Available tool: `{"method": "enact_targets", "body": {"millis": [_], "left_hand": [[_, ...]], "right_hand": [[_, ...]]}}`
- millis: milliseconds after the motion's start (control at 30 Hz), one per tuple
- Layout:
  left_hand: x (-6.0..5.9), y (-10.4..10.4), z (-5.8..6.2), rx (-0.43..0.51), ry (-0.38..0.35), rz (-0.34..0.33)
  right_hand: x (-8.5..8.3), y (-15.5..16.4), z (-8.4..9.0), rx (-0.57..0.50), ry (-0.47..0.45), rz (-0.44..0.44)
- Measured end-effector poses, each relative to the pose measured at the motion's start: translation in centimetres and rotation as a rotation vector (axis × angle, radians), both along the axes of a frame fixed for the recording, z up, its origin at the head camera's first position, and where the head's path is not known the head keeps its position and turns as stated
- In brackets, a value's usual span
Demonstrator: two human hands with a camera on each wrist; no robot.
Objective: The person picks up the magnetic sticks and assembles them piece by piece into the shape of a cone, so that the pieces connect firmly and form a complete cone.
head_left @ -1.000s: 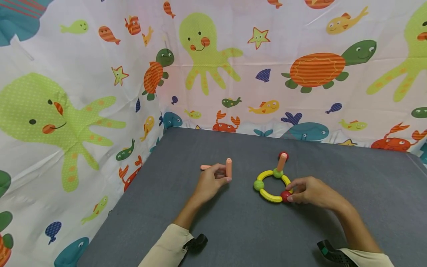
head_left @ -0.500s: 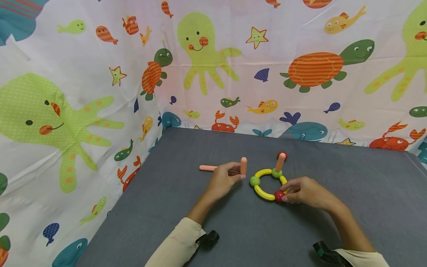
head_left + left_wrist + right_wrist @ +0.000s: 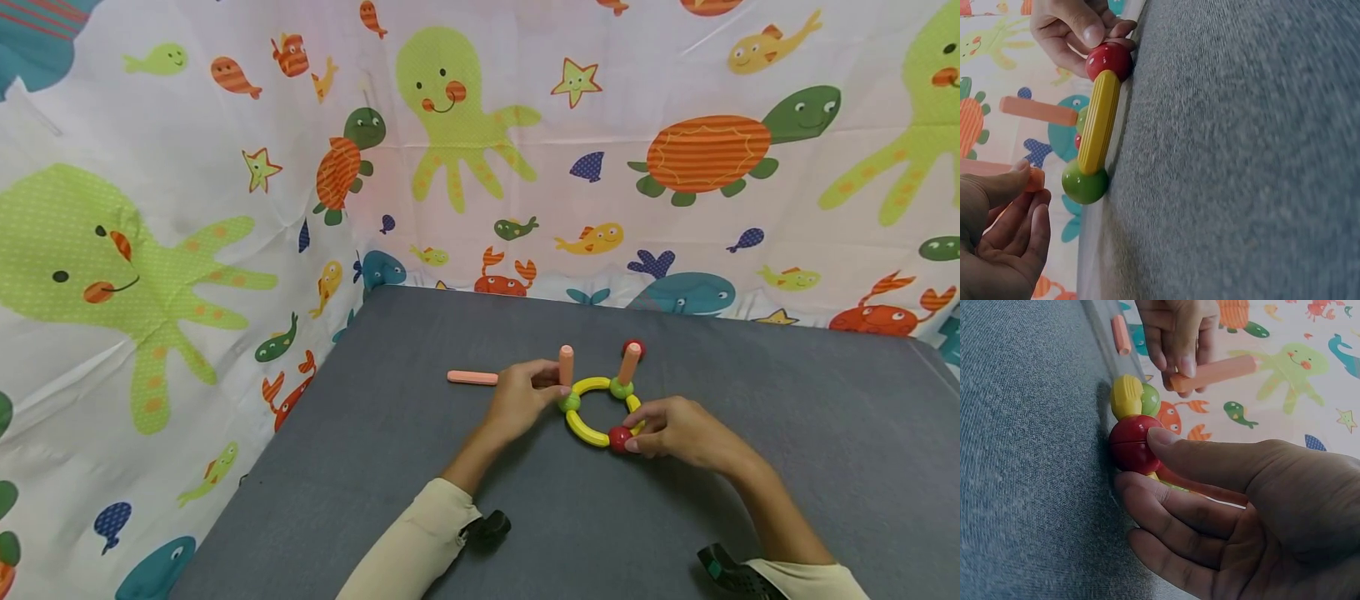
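Two hands are at work on our gray bench [image 3: 525, 517], close together near the middle. Our left hand [image 3: 519, 402] pinches a short orange stick [image 3: 566, 364] between the thumb and fingers and holds it standing up, with its bottom end right at a green ball [image 3: 569, 402]. We cannot tell if the stick is touching that ball or just above it. Our right hand [image 3: 675, 429] is curled around a red ball [image 3: 618, 437], with the thumb on top and the fingers under it. Both balls are part of a little toy ring [image 3: 592, 410] that lies flat on the bench between our two hands. The ring is made of bent yellow pieces [image 3: 582, 429] joined by balls. At the far side of the ring sits another green ball [image 3: 621, 388], and a second orange stick [image 3: 629, 363] leans up out of it with a small red ball [image 3: 634, 347] by its far end. One more orange stick [image 3: 472, 377] lies flat on the bench, just past our left hand. We wear pale sleeves [image 3: 408, 550] and a dark band on each wrist. Behind the bench hangs a white cloth [image 3: 187, 208] with green octopuses, turtles, fish, crabs and stars on it.
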State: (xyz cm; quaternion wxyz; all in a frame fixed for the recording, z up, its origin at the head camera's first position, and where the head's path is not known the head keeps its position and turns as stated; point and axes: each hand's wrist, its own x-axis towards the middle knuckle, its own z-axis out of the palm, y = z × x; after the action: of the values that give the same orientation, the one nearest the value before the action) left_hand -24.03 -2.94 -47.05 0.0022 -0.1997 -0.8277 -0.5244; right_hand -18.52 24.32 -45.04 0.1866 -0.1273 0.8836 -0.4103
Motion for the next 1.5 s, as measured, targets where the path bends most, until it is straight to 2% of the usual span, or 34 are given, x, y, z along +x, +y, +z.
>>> {"method": "enact_targets", "body": {"millis": [667,1067,1167,1300,1500], "left_hand": [[0.1,1.1,-0.5,-0.017,0.016,-0.007],[0.2,1.1,-0.6,-0.036,-0.014,-0.004],[0.3,1.1,-0.6,-0.082,-0.059,0.009],[0.6,0.9,-0.6,-0.179,-0.128,0.030],[0.7,1.1,-0.6,-0.251,-0.177,0.052]], "right_hand": [[0.1,0.0,0.0,-0.008,0.012,0.007],[0.0,0.1,0.0,-0.006,0.004,0.009],[0.0,0.1,0.2,0.007,0.035,-0.035],[-0.4,0.3,0.2,0.033,0.128,-0.127],[-2.2,0.4,-0.7,0.144,0.249,-0.261]]}}
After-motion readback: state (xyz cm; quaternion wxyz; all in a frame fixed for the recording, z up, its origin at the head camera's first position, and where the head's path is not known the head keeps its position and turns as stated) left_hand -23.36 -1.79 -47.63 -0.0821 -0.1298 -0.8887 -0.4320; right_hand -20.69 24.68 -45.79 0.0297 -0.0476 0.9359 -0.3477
